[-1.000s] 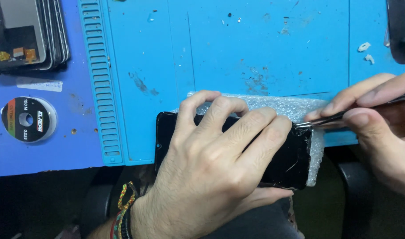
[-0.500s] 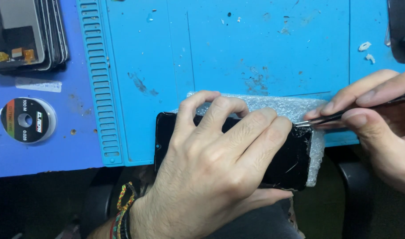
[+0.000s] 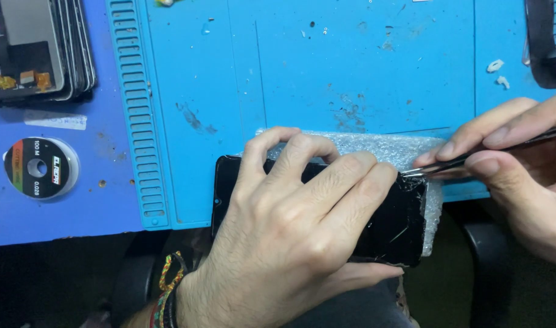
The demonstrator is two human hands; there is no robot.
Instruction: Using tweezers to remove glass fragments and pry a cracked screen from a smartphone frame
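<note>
Now left hand (image 3: 290, 231) pressed flat on cracked phone (image 3: 405, 225), right hand (image 3: 521, 164) pinching tweezers (image 3: 454, 161) at its corner

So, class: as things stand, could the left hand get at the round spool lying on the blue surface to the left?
Probably yes. The left hand is pressing down on the cracked phone, but nothing lies between it and the spool; it would have to let the phone go.
</note>
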